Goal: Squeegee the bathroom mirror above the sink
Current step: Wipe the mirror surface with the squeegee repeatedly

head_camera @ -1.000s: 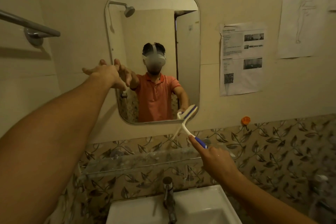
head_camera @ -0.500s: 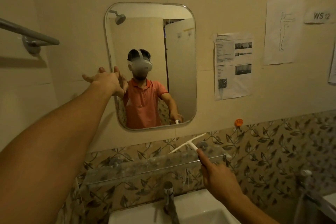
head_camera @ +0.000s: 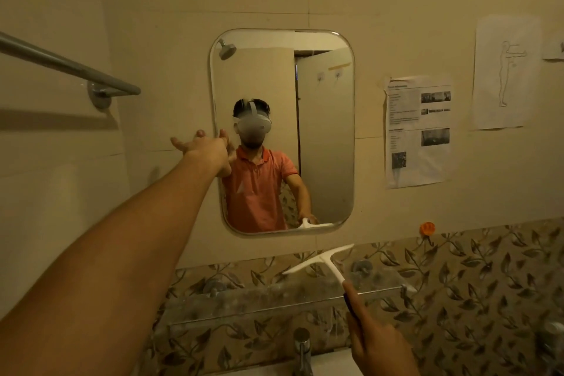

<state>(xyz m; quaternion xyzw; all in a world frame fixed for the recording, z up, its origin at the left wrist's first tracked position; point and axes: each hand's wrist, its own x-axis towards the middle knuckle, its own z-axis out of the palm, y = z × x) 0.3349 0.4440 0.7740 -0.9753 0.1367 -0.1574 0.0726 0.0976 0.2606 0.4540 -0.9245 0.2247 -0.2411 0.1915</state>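
Observation:
A rounded rectangular mirror (head_camera: 323, 131) hangs on the cream wall above the sink. My left hand (head_camera: 207, 148) is stretched out to the mirror's left edge, fingers spread, touching or nearly touching the glass. My right hand (head_camera: 378, 345) grips the handle of a white squeegee (head_camera: 320, 261). The squeegee's blade is tilted and sits below the mirror's bottom edge, in front of the leaf-patterned tiles, apart from the glass. Its reflection shows at the mirror's lower right.
A glass shelf (head_camera: 274, 299) runs under the mirror above a chrome tap (head_camera: 302, 348) and the white sink. A towel rail (head_camera: 67, 67) juts out at left. Papers (head_camera: 418, 131) are stuck on the wall to the right, beside an orange hook (head_camera: 427, 228).
The squeegee has come down off the mirror's lower right corner to below the mirror. My left hand stays at the mirror's left edge. The view has pulled back and shifted.

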